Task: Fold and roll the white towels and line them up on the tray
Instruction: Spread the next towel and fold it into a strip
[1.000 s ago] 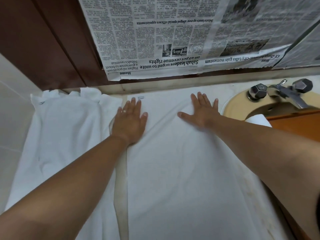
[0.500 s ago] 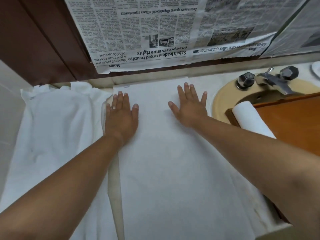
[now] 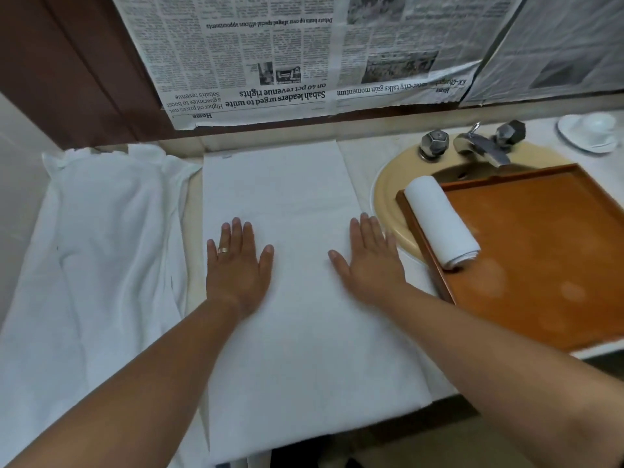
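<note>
Beyond both grips an upside-down newspaper (image 3: 270,55) hangs on the wall behind the bench (image 3: 358,163), its lower edge just above the back ledge. Out past the left grip (image 3: 238,268), across a bare strip of bench, lies a loose, rumpled heap of white towels (image 3: 111,248) that reaches from the back ledge down to the near edge. Out past the right grip (image 3: 369,265) a cream sink (image 3: 388,201) is set into the bench, with a metal tap (image 3: 483,148) and two faceted knobs on its far rim, and farther out again a white cup and saucer (image 3: 589,131) stand close to the wall. Both grips are released, fingers straight and palms pressed flat on the spread white towel (image 3: 280,190), which runs from the back ledge, under both grips, and hangs over the near edge of the bench. The left grip, with a ring (image 3: 223,250) on one finger, lies just inside the towel's left edge, and the right grip lies over its right edge. A wooden tray (image 3: 540,251) rests across the sink, its left rim just beside the right grip but apart from it. In the tray lies one rolled white towel (image 3: 440,221), set lengthwise against that near rim, its coiled end pointing toward the person
</note>
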